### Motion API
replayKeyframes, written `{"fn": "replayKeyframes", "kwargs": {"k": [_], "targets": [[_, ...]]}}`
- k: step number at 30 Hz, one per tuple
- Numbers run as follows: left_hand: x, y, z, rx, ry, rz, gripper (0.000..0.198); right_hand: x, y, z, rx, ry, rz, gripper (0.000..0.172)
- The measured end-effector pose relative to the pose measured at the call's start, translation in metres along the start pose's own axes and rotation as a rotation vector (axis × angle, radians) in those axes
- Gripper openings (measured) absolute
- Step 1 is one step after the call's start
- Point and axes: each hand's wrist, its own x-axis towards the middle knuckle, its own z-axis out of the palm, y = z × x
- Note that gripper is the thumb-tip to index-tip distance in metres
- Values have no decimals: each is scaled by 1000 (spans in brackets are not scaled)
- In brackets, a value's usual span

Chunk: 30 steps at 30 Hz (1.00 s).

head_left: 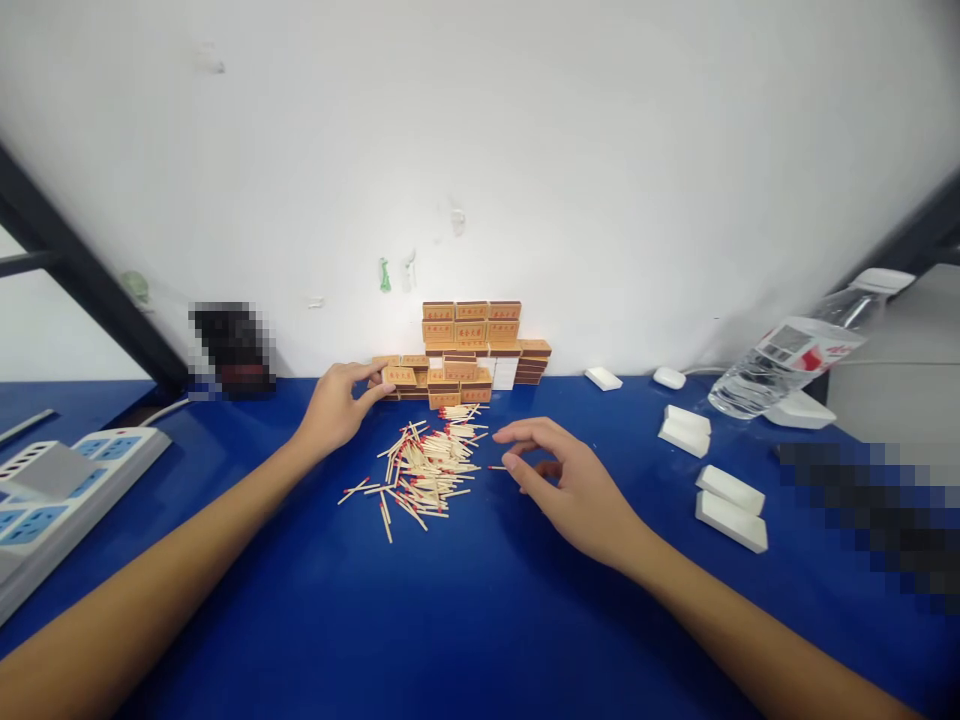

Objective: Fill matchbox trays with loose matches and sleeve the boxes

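Observation:
A loose heap of red-tipped matches [426, 470] lies on the blue table [465, 620] in front of me. Behind it, a stack of orange matchboxes [469, 345] stands against the white wall. My left hand [337, 405] reaches to the stack's left end, thumb and fingers pinching one matchbox [398, 376] there. My right hand [566, 480] hovers just right of the heap, fingers curled and apart, with nothing in them; a single match [496, 467] lies by its fingertips.
Several white inner trays [729, 505] lie at the right, with more near the wall [604, 378]. A plastic water bottle [795, 360] lies at the far right. A white power strip [52, 490] sits at the left edge.

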Motion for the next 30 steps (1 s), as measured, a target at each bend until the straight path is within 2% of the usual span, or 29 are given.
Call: {"fn": "replayKeyframes", "kwargs": {"k": [5,8,12,14,16,18,20,24,27,30], "targets": [[13,1,21,79,4,67,28,3,2,-3,-23,13,-21,18],[15,1,24,124,28,82,25,4,0,-5,-60,26,-33,17],[8,10,15,166,89,100,27,6,0,-8,-133,56,-70,18],[-1,21,7,165,105,123,21,9,3,-13,-187,79,-81,20],[-13,35,0,145,95,160,24,15,7,-21,-247,117,-54,25],[-25,48,-7,118,68,200,25,23,12,-33,-323,166,22,37],[-36,58,-11,42,-15,285,24,32,17,-51,-412,199,111,43],[-46,66,-15,13,-133,403,22,53,26,-98,-564,289,194,23],[-48,67,-16,85,-171,484,27,71,35,-131,-740,383,308,18],[-50,68,-17,183,-190,553,28,94,49,-147,-836,279,428,21]]}}
